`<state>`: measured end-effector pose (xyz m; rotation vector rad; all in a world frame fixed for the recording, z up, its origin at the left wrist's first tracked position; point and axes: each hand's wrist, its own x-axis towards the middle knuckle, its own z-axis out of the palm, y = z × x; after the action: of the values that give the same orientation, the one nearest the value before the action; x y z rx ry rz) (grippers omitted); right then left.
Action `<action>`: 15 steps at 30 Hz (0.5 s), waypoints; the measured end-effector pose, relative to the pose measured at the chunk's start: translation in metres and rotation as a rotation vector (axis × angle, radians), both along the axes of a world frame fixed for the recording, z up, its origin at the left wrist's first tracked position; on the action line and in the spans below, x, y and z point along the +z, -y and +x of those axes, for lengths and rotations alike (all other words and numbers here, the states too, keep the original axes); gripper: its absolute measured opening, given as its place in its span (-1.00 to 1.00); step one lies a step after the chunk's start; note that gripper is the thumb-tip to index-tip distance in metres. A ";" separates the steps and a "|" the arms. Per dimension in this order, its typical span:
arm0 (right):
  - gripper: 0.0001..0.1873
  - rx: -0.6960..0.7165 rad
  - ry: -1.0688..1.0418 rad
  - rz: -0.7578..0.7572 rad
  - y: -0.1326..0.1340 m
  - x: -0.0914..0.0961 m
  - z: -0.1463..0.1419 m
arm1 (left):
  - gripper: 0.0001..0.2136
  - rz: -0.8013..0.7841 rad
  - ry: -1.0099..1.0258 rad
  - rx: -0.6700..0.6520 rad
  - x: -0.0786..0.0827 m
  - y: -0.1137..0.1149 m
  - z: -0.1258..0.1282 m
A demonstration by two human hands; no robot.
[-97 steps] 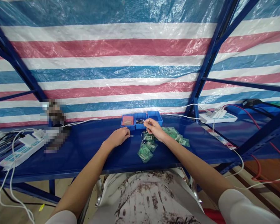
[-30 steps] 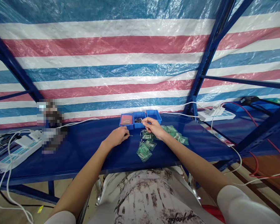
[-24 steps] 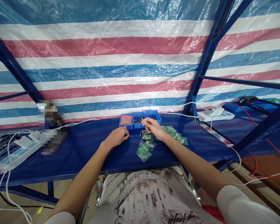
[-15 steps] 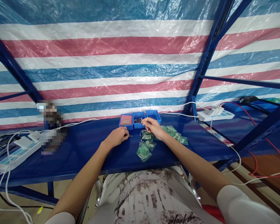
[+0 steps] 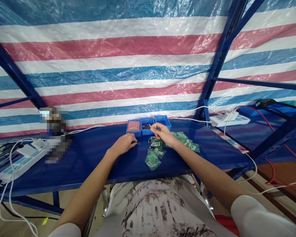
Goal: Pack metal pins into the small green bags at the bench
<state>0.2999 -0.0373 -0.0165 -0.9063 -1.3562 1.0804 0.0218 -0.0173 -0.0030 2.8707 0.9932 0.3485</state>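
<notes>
My left hand (image 5: pixel 124 144) rests over the blue table with its fingers closed. Thin metal pin-like pieces (image 5: pixel 138 143) stick out from its fingertips. Thumb and forefinger of my right hand (image 5: pixel 161 132) are pinched above the front edge of the middle blue bin (image 5: pixel 148 132); a small thin metal piece seems to be between them, too tiny to name. Dark and silvery small parts (image 5: pixel 146 126) lie in that bin. Below my right hand are small clear bags with green print (image 5: pixel 152 160), and more bags (image 5: pixel 185 140) lie to the right, partly behind the wrist.
A blue bin with a reddish card (image 5: pixel 133 126) stands on the left of the row, another blue bin (image 5: pixel 165 120) on the right. White power strips (image 5: pixel 22 163) with cables lie on the left and right. Blue metal posts (image 5: pixel 213 65) and a striped sheet (image 5: pixel 123 75) rise behind.
The view has shifted slightly. Both hands stay in nearly the same place, with my right fingertips still pinched by the middle bin.
</notes>
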 end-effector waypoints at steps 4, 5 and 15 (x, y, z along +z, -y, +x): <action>-0.51 0.013 0.008 -0.014 -0.001 -0.001 0.001 | -0.79 0.013 -0.001 0.006 0.001 0.002 0.001; -0.51 0.016 0.007 -0.018 -0.001 -0.001 0.001 | -0.79 0.014 -0.003 0.006 0.001 0.002 0.001; -0.47 0.096 -0.096 -0.074 0.001 0.002 0.002 | -0.79 0.010 -0.003 0.014 0.003 0.004 0.002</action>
<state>0.3019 -0.0381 -0.0143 -0.8390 -1.2981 1.2395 0.0234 -0.0209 0.0001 2.8748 1.0155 0.3518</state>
